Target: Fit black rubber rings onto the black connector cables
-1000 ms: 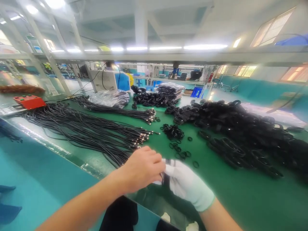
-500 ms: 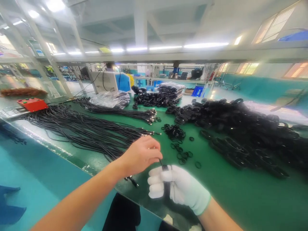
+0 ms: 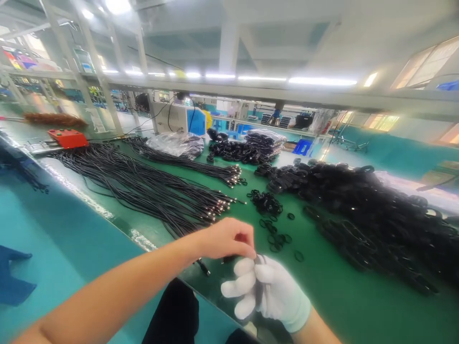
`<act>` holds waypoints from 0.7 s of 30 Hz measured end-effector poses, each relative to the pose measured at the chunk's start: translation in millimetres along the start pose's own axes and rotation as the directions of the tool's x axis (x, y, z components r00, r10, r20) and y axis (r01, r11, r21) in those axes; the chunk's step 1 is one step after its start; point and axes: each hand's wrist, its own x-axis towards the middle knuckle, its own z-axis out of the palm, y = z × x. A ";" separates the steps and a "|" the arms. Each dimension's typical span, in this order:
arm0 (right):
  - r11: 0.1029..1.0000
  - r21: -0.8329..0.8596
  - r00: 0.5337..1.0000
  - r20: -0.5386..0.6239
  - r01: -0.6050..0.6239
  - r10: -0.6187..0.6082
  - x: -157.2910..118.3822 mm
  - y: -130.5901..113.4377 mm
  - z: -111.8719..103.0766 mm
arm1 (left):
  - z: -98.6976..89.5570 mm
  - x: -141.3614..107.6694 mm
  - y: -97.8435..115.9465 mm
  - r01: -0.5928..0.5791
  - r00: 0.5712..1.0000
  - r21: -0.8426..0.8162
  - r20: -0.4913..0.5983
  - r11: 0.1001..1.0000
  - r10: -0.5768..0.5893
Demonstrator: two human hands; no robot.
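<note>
A coiled black cable (image 3: pixel 258 289) sits in my right hand (image 3: pixel 281 291), which wears a white glove and has its fingers wrapped around the coil. My bare left hand (image 3: pixel 229 238) touches the top of that coil, thumb and fingers pinched at the cable. What exactly lies between those fingertips is partly hidden. To the left, long straight black cables (image 3: pixel 143 186) lie across the green bench with metal connector ends (image 3: pixel 218 205) pointing toward my hands. Small black rings (image 3: pixel 267 203) form a little pile beyond my hands, with several loose rings (image 3: pixel 278 241) nearer.
A large heap of coiled black cables (image 3: pixel 358 205) covers the bench's right side. At the back lie more coils (image 3: pixel 236 150) and a clear plastic bag (image 3: pixel 177 145). A red control box (image 3: pixel 68 138) stands far left. The bench's front edge (image 3: pixel 143 239) runs close by my body.
The view has shifted slightly, moving the bench contents rightward in the picture. My left hand has come down to the top of the coil, and the fingers of my right hand have spread somewhat.
</note>
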 end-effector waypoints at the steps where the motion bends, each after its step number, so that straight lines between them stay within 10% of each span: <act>1: 0.999 0.020 0.999 -0.018 0.031 -0.031 0.9 -0.1 0.2 | 6.8 -3.4 -4.0 0.002 0.997 -0.056 -0.074 0.998 -0.006; 7: 0.987 0.013 0.976 -0.150 0.161 -0.157 7.8 -2.1 -0.4 | 38.8 -14.2 -16.1 -0.049 0.915 -0.184 -0.403 0.982 -0.030; 13: 0.969 -0.180 0.979 -0.079 0.172 -0.189 6.2 -13.7 3.4 | 40.3 -12.7 -26.9 -0.016 0.974 -0.414 -0.214 0.910 -0.080; 18: 0.954 -0.265 0.985 -0.064 0.140 -0.162 4.2 -20.5 3.0 | 48.6 -13.4 -33.7 -0.116 0.898 -0.151 -0.438 0.982 0.039; 21: 0.950 -0.280 0.987 -0.039 0.137 -0.154 3.1 -20.5 0.8 | 52.5 -16.0 -34.8 -0.097 0.922 -0.203 -0.387 0.974 0.011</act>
